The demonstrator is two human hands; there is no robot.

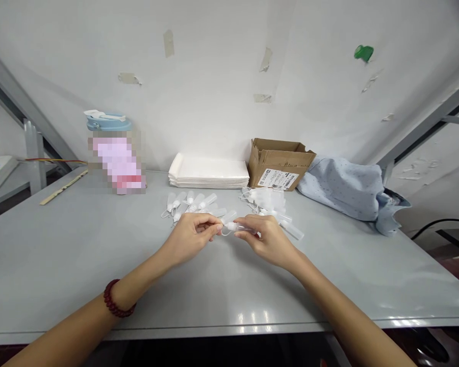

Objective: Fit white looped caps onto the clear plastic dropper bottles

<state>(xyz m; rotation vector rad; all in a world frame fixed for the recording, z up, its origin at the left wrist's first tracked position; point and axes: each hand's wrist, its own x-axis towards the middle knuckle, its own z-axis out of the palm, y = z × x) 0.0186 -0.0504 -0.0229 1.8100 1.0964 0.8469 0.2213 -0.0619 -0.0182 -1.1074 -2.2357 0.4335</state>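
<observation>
Near the middle of the table I hold a small clear plastic squeeze bottle (246,228) with a white top, lying roughly sideways. My right hand (265,237) is closed around its body. My left hand (193,235) pinches at the tip end, where a thin looped strap of the cap (226,232) shows; the fingers partly hide the cap itself. Just beyond my left hand lies a loose group of similar bottles (191,201). Behind my right hand is another pile of bottles (268,199), some with strapped caps, and one bottle (292,230) points toward the right.
A stack of white padded envelopes (210,173) lies against the wall. Next to it stands an open cardboard box (275,165) with a label. Light blue cloth (340,188) is heaped on the right. At the left are a blue-lidded container (109,122), partly blurred, and a thin wooden strip (63,187).
</observation>
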